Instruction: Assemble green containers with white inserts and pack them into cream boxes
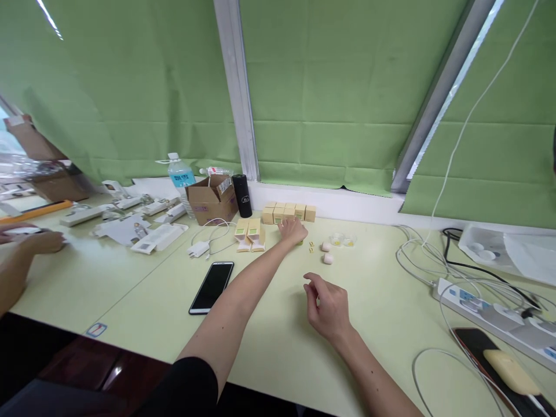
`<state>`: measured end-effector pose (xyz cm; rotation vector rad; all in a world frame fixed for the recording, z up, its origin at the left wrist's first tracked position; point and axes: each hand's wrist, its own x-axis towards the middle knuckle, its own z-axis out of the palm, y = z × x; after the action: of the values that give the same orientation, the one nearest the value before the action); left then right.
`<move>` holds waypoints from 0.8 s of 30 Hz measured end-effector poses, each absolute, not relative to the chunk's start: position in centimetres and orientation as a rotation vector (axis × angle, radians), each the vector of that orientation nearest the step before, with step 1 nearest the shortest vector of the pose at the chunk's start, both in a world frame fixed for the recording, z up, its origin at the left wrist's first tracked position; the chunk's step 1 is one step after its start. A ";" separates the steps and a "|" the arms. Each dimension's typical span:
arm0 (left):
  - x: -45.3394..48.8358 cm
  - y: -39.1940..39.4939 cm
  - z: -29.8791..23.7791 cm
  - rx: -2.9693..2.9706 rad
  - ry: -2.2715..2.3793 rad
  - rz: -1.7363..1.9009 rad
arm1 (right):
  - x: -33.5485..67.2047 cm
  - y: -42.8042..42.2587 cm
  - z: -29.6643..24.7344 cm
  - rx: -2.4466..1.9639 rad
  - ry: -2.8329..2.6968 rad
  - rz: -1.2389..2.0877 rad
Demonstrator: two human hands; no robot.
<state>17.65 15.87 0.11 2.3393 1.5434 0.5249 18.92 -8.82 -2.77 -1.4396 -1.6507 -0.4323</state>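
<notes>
My left hand [292, 230] reaches forward to the row of small cream boxes [310, 214], its fingers overlapping the front boxes. Whether it grips one is hidden by the hand. A bit of something greenish [300, 242] shows under its right edge. My right hand [329, 304] hovers over the near tabletop, thumb and index finger curved apart, with nothing between them. Ahead of it lie two pale pink rounded pieces [328, 259], several tiny yellow bits [311, 248] and two clear round dishes [337, 238] with yellow inside. Two opened cream boxes [254, 230] stand left of the row.
A phone [211, 288] lies beside my left forearm. Behind are a charger with cable [198, 249], cardboard box [214, 200], black flask [242, 196] and water bottle [180, 176]. A power strip [490, 315] with cables sits right. Another person's hand [46, 240] is at far left.
</notes>
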 end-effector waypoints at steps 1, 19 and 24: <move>17.1 15.3 0.2 2.353 1.522 0.554 | 19.0 -8.8 -2.9 -1.463 -1.659 -0.424; 5.3 5.2 -3.0 2.708 1.192 0.263 | 19.5 -7.3 -3.4 -2.195 -1.805 0.217; 7.9 8.9 -3.2 2.592 1.532 0.567 | 19.8 -7.1 -3.9 -2.145 -1.785 0.230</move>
<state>7.95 8.90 -3.24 2.5920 1.5324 0.5675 19.77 -7.15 -3.87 -2.1453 -1.7851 0.2304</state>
